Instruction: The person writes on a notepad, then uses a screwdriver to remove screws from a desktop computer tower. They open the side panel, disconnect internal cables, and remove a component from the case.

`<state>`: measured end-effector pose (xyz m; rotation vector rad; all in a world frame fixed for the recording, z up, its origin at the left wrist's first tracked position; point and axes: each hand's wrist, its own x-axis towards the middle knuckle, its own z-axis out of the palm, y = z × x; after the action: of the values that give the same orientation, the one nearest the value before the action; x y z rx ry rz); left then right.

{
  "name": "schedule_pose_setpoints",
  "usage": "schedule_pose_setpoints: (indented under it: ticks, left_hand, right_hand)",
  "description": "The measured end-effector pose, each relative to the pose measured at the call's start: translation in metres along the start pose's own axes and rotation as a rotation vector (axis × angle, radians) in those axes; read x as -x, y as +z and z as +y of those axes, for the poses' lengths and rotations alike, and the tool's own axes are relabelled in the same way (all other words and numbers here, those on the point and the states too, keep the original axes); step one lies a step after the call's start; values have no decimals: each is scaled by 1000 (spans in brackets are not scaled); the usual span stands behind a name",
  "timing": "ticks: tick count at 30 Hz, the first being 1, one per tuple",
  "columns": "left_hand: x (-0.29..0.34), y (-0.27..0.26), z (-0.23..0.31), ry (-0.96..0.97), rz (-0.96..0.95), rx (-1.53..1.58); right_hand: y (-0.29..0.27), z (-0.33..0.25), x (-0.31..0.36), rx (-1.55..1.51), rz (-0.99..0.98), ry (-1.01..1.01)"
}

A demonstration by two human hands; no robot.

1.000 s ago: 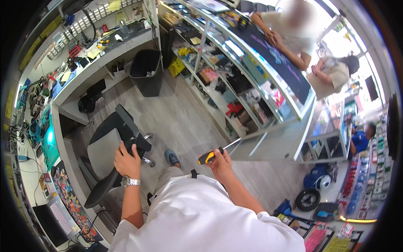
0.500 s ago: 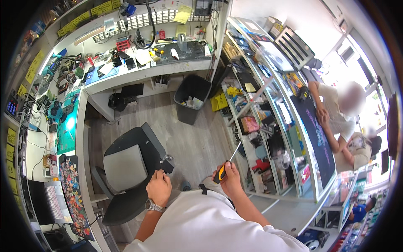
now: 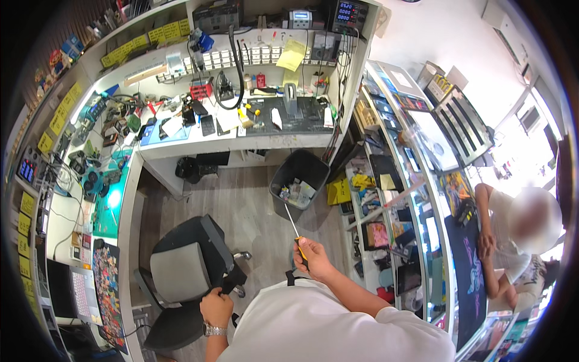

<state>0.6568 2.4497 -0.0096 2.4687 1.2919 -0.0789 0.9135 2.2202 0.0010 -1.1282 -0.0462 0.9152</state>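
While the floor [image 3: 259, 214] is all matte grey wood-look planks, pretty much everything around it is plastic, glass or metal clutter. Right hand [image 3: 313, 258] is just right of centre in the frame, fingers wrapped snugly around the handle of a screwdriver [image 3: 301, 250], no slack that I can see. It's got a chunky yellow and black handle and a long, thin, straight shiny shaft that slants up and a bit left. In the view the tip end overlaps the lower left of a black plastic bin [image 3: 309, 216] with crumpled light-coloured rubbish [image 3: 298, 192] in it, though I can't make out whether it's actually touching. Left hand [image 3: 216, 309] is low, left of centre, fingers curled in right by the black armrest [image 3: 234, 279] of a chair [image 3: 193, 232]; can't make out if it's gripping that or just resting there. There's a metal link watch [image 3: 214, 330] on that wrist, and a smooth white shirt [image 3: 338, 326] fills the bottom middle. The chair, black with a flat grey pad, takes up the floor between the left hand and the left-side bench, where a glossy teal mat [image 3: 108, 217] and a laptop [image 3: 78, 289] sit. Top centre is a bench with a scuffed dark mat [image 3: 310, 123], and a glass-fronted display case [image 3: 384, 208] with a pale frame runs down the right, a person [image 3: 506, 265] leaning over its far side.
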Motion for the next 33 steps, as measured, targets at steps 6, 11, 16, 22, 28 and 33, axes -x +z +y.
schedule_pose_setpoints:
  ticks: [6,11,16,22,28,33]
  left_hand:
    - [-38,11,37,-123,-52,-274]
    - [-62,8,54,-132,-88,-301]
    - [-103,5,36,-187,-521,-107]
    - [-210,85,-29,-45,-881,-84]
    - [-292,154,-28,-352,-544,456]
    - [-315,223,-40,144,-378,807]
  right_hand:
    - [-46,-75,-86,219,-99,-114]
    - [-70,-105,-145,75,-76,-48]
    - [-58,-114,-197,46,-120,-38]
    - [-25,-122,-258,25,-86,-26]
    - [-10,-136,-325,68,-20,-58]
    - [-9,-132,-386,52,105,-27]
